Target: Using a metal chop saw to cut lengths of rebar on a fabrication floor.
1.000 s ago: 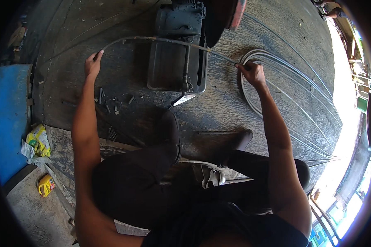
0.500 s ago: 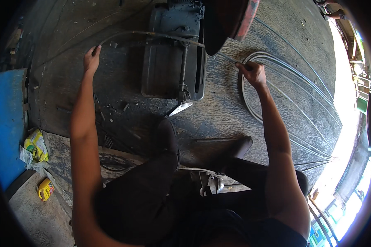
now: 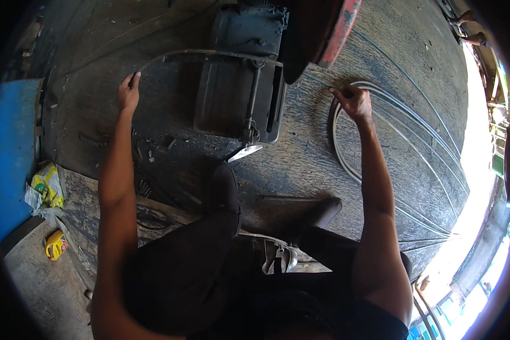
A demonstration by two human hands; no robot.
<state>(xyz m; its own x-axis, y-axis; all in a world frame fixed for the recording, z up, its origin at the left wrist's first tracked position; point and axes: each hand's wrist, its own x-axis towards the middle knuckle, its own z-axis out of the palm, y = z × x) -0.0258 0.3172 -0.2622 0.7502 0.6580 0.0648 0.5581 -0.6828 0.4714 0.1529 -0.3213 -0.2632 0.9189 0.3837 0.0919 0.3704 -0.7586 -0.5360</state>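
A long, thin metal rod [image 3: 204, 52] runs in a bend across the bed of a cut-off saw [image 3: 212, 107]. Its left end is pinched between the fingers and thumb of my left hand [image 3: 128, 95], out to the left of the bed. My right hand [image 3: 355, 104] is closed on the rod to the right of the saw, beside a coil of similar rod [image 3: 335, 136]. Part of the rod passes out of sight behind the dark disc and red guard [image 3: 341, 34]. The clamp screw [image 3: 252, 105] stands below the rod, with a shiny handle [image 3: 246, 153] near my foot.
Loose rods [image 3: 408, 68] spread over the floor to the right. Small cut metal pieces [image 3: 151, 156] lie left of the saw. A yellow bottle [image 3: 56, 245], a yellow-green bag [image 3: 49, 185] and a blue panel [image 3: 14, 153] are at the left. Another person's feet [image 3: 471, 39] show far right.
The view has shifted slightly. Both hands keep hold of the rod, and its bend over the saw bed looks a little flatter.
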